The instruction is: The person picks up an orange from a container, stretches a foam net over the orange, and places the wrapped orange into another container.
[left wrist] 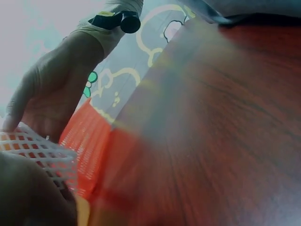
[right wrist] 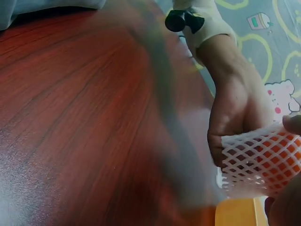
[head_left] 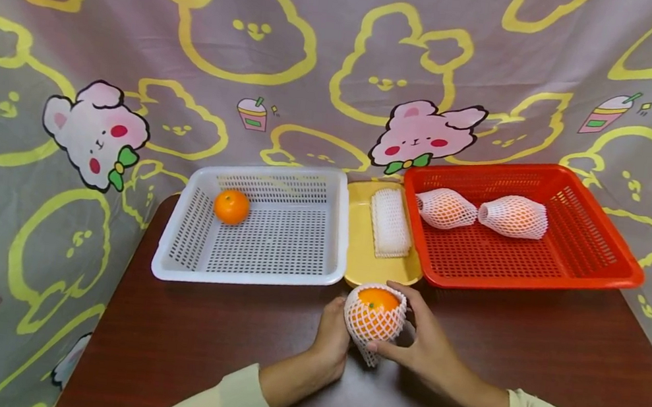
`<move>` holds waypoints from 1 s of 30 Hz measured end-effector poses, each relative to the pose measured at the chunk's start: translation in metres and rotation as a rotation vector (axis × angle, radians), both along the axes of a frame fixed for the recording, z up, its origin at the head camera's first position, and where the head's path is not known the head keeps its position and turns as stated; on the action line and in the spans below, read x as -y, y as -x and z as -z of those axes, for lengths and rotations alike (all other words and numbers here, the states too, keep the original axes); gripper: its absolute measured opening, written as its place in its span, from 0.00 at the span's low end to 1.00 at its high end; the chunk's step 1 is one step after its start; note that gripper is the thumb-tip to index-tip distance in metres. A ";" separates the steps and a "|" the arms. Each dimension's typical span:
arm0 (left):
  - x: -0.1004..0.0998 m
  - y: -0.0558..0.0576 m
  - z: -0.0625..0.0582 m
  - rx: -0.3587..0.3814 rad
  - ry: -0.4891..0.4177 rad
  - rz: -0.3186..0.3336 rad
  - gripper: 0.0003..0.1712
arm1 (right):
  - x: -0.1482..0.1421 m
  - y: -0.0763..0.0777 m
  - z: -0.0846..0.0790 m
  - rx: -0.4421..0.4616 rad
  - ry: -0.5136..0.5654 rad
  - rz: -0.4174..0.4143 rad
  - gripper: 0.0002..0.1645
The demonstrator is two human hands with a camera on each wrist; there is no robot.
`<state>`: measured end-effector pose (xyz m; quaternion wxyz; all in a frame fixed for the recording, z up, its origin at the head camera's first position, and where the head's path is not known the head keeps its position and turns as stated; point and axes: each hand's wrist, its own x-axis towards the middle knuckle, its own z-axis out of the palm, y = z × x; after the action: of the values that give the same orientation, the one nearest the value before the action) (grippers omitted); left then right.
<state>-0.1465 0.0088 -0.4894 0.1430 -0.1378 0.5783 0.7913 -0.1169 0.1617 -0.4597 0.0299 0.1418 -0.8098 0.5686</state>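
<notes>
An orange (head_left: 378, 299) sits inside a white foam net sleeve (head_left: 374, 325), its stem end showing through the open top. The sleeve's loose tail hangs down below the fruit. My left hand (head_left: 332, 341) holds the sleeved orange from the left, most of its fingers hidden behind the net. From the right, my right hand (head_left: 430, 344) grips it with the thumb low on the net and fingers at the upper rim. In the right wrist view, the mesh (right wrist: 251, 162) stretches between both hands, orange skin showing through it.
A white basket (head_left: 246, 279) with one bare orange (head_left: 232, 207) stands at the left. Between it and a red basket (head_left: 526, 282), a yellow tray (head_left: 358, 260) bears stacked foam sleeves (head_left: 391, 223). Two net-wrapped oranges (head_left: 514, 217) lie in the red basket. A patterned curtain (head_left: 318, 50) hangs behind.
</notes>
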 end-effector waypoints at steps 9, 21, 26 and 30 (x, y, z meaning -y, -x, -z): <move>0.017 -0.017 -0.030 -0.276 0.253 0.151 0.23 | -0.016 0.005 -0.026 0.096 -0.015 0.068 0.46; 0.029 -0.009 -0.075 -0.653 0.203 0.367 0.32 | -0.028 0.013 -0.057 0.147 0.129 -0.059 0.33; 0.023 -0.003 -0.083 -0.584 0.186 0.374 0.32 | -0.027 0.015 -0.059 0.131 0.097 -0.060 0.31; 0.018 0.002 -0.085 -0.568 0.125 0.341 0.29 | -0.026 0.017 -0.062 0.104 0.093 -0.071 0.27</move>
<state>-0.1480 -0.0092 -0.4043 0.0976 0.1783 0.6571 0.7259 -0.1337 0.1880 -0.3976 -0.0259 0.1389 -0.7775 0.6128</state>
